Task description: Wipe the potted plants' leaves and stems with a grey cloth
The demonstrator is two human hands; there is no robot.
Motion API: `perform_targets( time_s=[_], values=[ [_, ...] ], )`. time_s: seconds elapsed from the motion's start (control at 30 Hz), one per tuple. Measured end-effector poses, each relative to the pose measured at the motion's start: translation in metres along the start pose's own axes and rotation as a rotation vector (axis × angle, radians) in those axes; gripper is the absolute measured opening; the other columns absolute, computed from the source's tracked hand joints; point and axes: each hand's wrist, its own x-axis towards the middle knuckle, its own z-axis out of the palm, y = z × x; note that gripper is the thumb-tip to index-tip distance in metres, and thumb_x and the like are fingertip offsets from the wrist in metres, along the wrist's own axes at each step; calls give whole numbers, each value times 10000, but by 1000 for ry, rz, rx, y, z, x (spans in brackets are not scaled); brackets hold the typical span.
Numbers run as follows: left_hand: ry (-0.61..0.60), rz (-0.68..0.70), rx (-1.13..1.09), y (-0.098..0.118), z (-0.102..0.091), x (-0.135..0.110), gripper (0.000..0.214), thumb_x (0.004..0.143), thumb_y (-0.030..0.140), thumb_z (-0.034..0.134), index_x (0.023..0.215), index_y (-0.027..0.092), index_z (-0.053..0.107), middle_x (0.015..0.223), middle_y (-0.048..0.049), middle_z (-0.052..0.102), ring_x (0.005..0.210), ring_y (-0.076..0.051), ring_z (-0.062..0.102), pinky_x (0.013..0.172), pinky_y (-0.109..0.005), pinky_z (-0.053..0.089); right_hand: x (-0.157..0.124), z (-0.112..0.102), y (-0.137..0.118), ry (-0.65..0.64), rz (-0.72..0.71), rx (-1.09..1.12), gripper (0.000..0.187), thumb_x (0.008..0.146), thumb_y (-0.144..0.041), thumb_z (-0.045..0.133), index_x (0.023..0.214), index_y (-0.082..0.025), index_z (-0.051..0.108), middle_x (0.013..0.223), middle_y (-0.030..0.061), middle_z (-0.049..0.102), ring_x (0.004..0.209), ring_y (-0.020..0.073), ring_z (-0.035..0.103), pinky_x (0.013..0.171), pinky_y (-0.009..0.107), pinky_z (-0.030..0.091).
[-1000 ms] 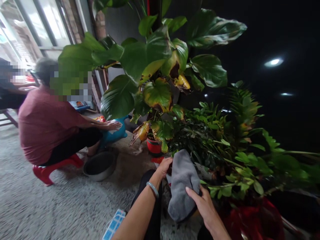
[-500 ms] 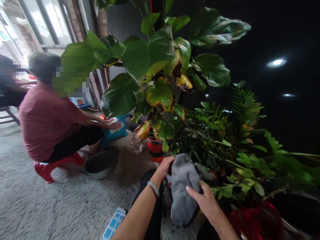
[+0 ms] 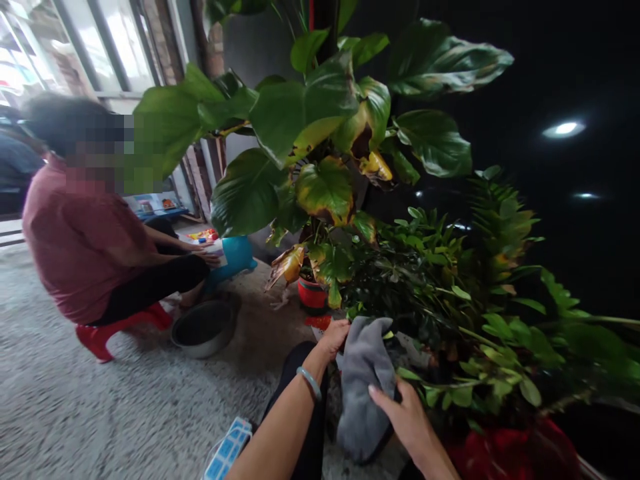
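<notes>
A soft grey cloth (image 3: 364, 393) hangs between my hands in front of my knees, its lower end bulging. My left hand (image 3: 334, 339), below a pale bangle (image 3: 309, 383), grips the cloth's upper left edge; some fingers are hidden behind it. On the lower right side, my right hand (image 3: 406, 408) pinches the cloth with the thumb in front and the fingers behind. Whether something lies under or inside the cloth I cannot tell. Just beyond it are green leafy plants (image 3: 430, 267).
A large-leaved plant (image 3: 305, 100) in a red pot (image 3: 313, 295) stands ahead. To the left, a person in a pink shirt (image 3: 85, 233) sits on a red stool (image 3: 107, 333), beside a grey basin (image 3: 205, 333) and a blue object (image 3: 237, 257). A blue-and-white box (image 3: 230, 450) lies near my left arm.
The cloth has sagged slightly down and left, its top edge folding over, with both hands still on it. The seated person has shifted left, the hands drawing back on the blue object.
</notes>
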Motion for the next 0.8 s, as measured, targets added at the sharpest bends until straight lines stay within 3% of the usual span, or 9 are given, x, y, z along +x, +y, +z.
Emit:
perform_targets(
  time_s=[0.07, 0.2, 0.27, 0.43, 0.57, 0.63, 0.7, 0.8],
  values=[
    [8, -23, 32, 1, 0, 0, 399, 536, 432, 774, 517, 181, 464, 421, 62, 459, 409, -78, 397, 453, -225, 268, -2, -11, -6, 44, -8, 19, 386, 527, -508, 625, 722, -192, 733, 779, 109, 760, 810, 350, 692, 758, 431, 530],
    [7, -44, 40, 2, 0, 2, 385, 562, 429, 757, 529, 191, 456, 391, 72, 430, 377, -83, 394, 437, -226, 295, 12, -38, -45, 353, -109, 101, 436, 540, -548, 661, 782, -191, 725, 827, 113, 762, 848, 331, 686, 760, 403, 527],
    [10, -45, 44, 1, 0, 2, 398, 562, 427, 763, 523, 193, 443, 376, 78, 402, 371, -78, 386, 433, -221, 291, 21, -40, -54, 426, -128, 115, 461, 537, -561, 655, 798, -186, 719, 850, 120, 760, 874, 332, 682, 774, 400, 522],
    [24, -28, 38, 1, -2, -1, 429, 531, 484, 771, 543, 183, 467, 423, 59, 465, 398, -81, 423, 433, -218, 293, 17, -13, -20, 161, 21, 111, 401, 472, -514, 657, 696, -186, 713, 765, 125, 754, 810, 360, 693, 748, 436, 529],
    [37, -19, 32, 4, -4, -5, 434, 498, 492, 781, 545, 174, 489, 467, 42, 515, 443, -94, 467, 458, -222, 334, 4, -10, -2, 109, 90, 68, 388, 459, -494, 657, 681, -183, 718, 761, 129, 755, 817, 377, 692, 755, 459, 525],
    [34, -28, 37, 5, -4, -6, 415, 509, 476, 778, 546, 174, 496, 480, 33, 538, 432, -95, 459, 462, -232, 348, 7, -22, -12, 123, 48, 60, 411, 483, -519, 647, 713, -186, 721, 781, 119, 759, 835, 362, 692, 763, 438, 524],
    [31, -40, 49, 7, -1, -6, 384, 546, 451, 762, 540, 176, 495, 504, 21, 565, 423, -94, 451, 462, -239, 352, 16, -33, -28, 220, -28, 53, 425, 509, -543, 638, 733, -190, 715, 786, 116, 759, 840, 351, 692, 760, 422, 524],
    [36, -48, 69, 7, 2, -5, 356, 607, 407, 727, 499, 180, 475, 459, 26, 523, 403, -87, 415, 450, -234, 316, 29, -36, -47, 322, -90, 34, 481, 544, -579, 603, 796, -181, 702, 851, 134, 758, 884, 345, 684, 780, 413, 521]
  ],
)
